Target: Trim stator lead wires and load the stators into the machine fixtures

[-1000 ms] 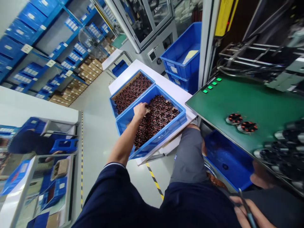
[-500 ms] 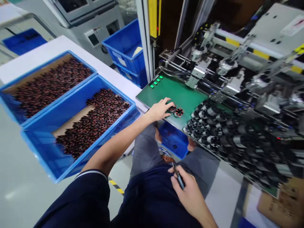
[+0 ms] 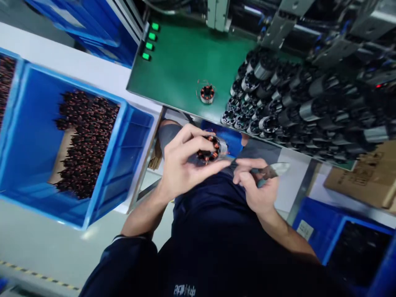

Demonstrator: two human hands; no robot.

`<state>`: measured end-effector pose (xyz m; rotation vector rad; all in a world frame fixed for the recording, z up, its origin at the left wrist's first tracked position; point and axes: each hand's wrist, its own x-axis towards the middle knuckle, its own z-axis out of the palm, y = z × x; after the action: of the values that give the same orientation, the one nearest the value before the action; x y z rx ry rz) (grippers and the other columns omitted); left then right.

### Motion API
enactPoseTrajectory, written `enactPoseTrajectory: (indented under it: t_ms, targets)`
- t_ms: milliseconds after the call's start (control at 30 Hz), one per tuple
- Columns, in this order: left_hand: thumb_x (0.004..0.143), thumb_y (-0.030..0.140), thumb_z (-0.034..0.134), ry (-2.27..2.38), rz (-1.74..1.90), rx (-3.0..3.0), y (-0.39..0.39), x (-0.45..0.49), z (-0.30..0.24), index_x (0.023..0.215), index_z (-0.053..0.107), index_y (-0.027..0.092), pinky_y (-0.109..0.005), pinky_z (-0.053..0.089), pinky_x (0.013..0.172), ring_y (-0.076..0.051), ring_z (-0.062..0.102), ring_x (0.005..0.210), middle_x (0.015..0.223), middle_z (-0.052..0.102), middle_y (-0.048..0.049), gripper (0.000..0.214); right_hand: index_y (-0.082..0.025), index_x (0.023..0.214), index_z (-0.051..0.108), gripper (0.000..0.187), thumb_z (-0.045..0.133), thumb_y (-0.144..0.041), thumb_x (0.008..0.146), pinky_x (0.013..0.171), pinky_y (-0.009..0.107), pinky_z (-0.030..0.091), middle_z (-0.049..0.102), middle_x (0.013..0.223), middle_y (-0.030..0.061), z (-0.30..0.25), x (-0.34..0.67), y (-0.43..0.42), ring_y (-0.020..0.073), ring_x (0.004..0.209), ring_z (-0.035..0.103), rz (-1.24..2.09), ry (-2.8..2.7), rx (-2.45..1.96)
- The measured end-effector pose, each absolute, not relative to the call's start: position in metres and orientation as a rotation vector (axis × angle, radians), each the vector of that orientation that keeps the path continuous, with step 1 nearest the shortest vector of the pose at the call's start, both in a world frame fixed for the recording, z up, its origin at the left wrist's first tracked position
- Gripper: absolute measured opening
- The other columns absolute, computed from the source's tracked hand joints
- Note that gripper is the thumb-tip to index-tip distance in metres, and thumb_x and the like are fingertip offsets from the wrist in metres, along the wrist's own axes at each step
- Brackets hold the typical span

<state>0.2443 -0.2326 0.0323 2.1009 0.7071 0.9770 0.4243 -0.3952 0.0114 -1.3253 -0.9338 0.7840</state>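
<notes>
Both my hands are in front of my body: the left one (image 3: 185, 159) holds one wound core (image 3: 208, 155) between thumb and fingers, with its copper coils turned to me, and the right one (image 3: 260, 187) is curled around a hand tool (image 3: 279, 169), whose shape is blurred. Just beyond my hands lies the green worktop (image 3: 173, 70), and near its front edge stands a second core (image 3: 207, 95) with thin wires loose around it. At the left corner of this surface four green squares (image 3: 149, 46) are shining, while on the right there is a heap of dark and silvery cylinders (image 3: 287, 103), below some machine parts (image 3: 287, 24). To my left, on a white table (image 3: 58, 62), a blue bin (image 3: 34, 132) contains many similar cores and a pale board (image 3: 63, 159). To the right I see a cardboard box (image 3: 365, 177), and the floor (image 3: 40, 231) carries a striped line (image 3: 37, 275). Half a second before, two cores were standing together on the green surface and my left hand was reaching to them; now only one remains there, and the left hand has come near to the right.
</notes>
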Motion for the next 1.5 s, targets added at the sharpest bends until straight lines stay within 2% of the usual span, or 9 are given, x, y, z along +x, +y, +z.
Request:
enactPoseTrajectory:
  t_ms: [167,300,433,533,667,800,1100,1267,1500]
  targets:
    - [0.096,0.042,0.106,0.745,0.943,2.083,-0.265,0.244,0.041,0.111,0.084,0.03,-0.038,0.073,0.09,-0.024,0.086,0.109,0.117,0.081,-0.0041,0.03,-0.03,0.137,0.089,0.033,0.089,-0.016,0.107,0.078,0.025,0.063,0.08,0.094,-0.0006,0.017,0.42,-0.376,0.0112,0.074,0.071,0.785,-0.976,-1.229]
    - [0.099,0.037,0.104,0.736,0.927,2.098,-0.269,0.244,0.038,0.111,0.083,0.028,-0.036,0.074,0.093,-0.023,0.087,0.112,0.118,0.082,-0.0046,0.026,-0.028,0.122,0.087,0.021,0.088,-0.012,0.107,0.082,0.023,0.061,0.082,0.104,-0.0009,0.017,0.422,-0.376,0.0095,0.083,0.072,0.816,-0.943,-1.183]
    - [0.102,0.039,0.1,0.786,0.947,2.199,-0.264,0.243,0.028,0.111,0.086,0.031,-0.038,0.074,0.098,-0.026,0.087,0.118,0.137,0.085,-0.0069,0.019,-0.02,0.107,0.078,0.007,0.084,-0.017,0.109,0.074,0.021,0.05,0.067,0.088,-0.0017,0.027,0.439,-0.377,0.0079,0.078,0.062,1.07,-0.999,-1.285]
    - [0.099,0.041,0.102,0.841,0.974,2.155,-0.258,0.244,0.018,0.107,0.087,0.032,-0.045,0.074,0.105,-0.03,0.087,0.125,0.152,0.084,-0.0055,0.019,-0.018,0.1,0.069,0.023,0.082,-0.031,0.114,0.068,0.023,0.043,0.053,0.082,-0.0017,0.033,0.456,-0.381,0.0089,0.072,0.05,1.461,-0.83,-1.17]
    - [0.099,0.059,0.1,0.79,0.96,1.851,-0.261,0.253,0.011,0.089,0.077,0.028,-0.056,0.075,0.104,-0.036,0.088,0.127,0.131,0.089,-0.007,0.04,-0.02,0.101,0.061,0.03,0.081,-0.038,0.115,0.059,0.025,0.034,0.036,0.077,-0.0044,0.029,0.467,-0.393,0.0092,0.062,0.031,1.647,-0.528,-0.811]
    - [0.105,0.085,0.078,0.737,0.852,1.456,-0.285,0.268,0.004,0.086,0.071,0.027,-0.055,0.077,0.099,-0.034,0.089,0.123,0.122,0.091,-0.0084,0.061,-0.021,0.114,0.07,0.014,0.077,-0.032,0.118,0.069,0.029,0.039,0.042,0.081,-0.0018,0.026,0.471,-0.406,0.0127,0.071,0.042,1.509,-0.71,-1.041]
    - [0.113,0.077,0.076,0.866,0.914,1.159,-0.304,0.283,0.0,0.113,0.072,0.028,-0.05,0.083,0.091,-0.025,0.092,0.099,0.143,0.085,-0.0066,0.049,-0.025,0.134,0.074,0.021,0.068,-0.016,0.116,0.08,0.029,0.052,0.067,0.1,0.0015,0.035,0.458,-0.429,0.0133,0.084,0.063,0.892,-1.163,-1.54]
    - [0.115,0.079,0.07,0.888,0.92,1.243,-0.306,0.286,0.005,0.115,0.071,0.03,-0.051,0.082,0.092,-0.03,0.092,0.113,0.147,0.083,-0.006,0.049,-0.023,0.13,0.067,0.019,0.063,-0.012,0.114,0.083,0.024,0.055,0.072,0.104,0.0,0.036,0.436,-0.421,0.0106,0.084,0.066,0.96,-1.387,-1.541]
    - [0.115,0.07,0.076,0.821,1.009,1.323,-0.31,0.29,0.007,0.102,0.062,0.029,-0.059,0.075,0.107,-0.034,0.086,0.133,0.138,0.086,-0.0047,0.045,-0.02,0.129,0.065,0.013,0.063,-0.019,0.117,0.093,0.034,0.065,0.078,0.109,0.0076,0.025,0.425,-0.408,0.0174,0.086,0.07,0.842,-1.34,-1.571]
